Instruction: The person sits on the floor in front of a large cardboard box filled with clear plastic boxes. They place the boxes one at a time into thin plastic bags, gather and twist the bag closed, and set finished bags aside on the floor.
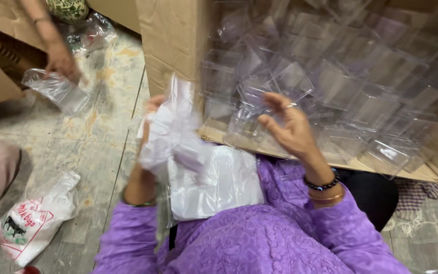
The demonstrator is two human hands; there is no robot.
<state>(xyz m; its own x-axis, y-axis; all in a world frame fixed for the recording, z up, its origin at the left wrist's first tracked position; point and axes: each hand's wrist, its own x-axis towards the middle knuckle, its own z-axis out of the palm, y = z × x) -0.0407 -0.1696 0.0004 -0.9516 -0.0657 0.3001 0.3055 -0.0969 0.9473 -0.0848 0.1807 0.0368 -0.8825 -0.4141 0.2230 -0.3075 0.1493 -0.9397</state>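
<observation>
We see our left hand (pixel 150 127) at centre left of the frame, closed around a bunch of thin white plastic bags (pixel 171 134) that blur upward in front of it. Just below them, a flat stack of the same bags (pixel 219 185) lies on our lap against the purple sleeve and tunic (pixel 259 243). Our right hand (pixel 287 127) is at centre, fingers spread and loosely curled, holding nothing we can make out; it hovers in front of the clear plastic boxes (pixel 330 86) that fill the tipped cardboard carton (pixel 171 35) across the upper right. A dark beaded bracelet (pixel 321 183) sits on that wrist. In the upper left, another person's hand (pixel 62 61) touches a clear plastic bag (pixel 59 91) on the worn floor (pixel 97 147). At lower left lies a white printed bag (pixel 34 220), well apart from our hands.
</observation>
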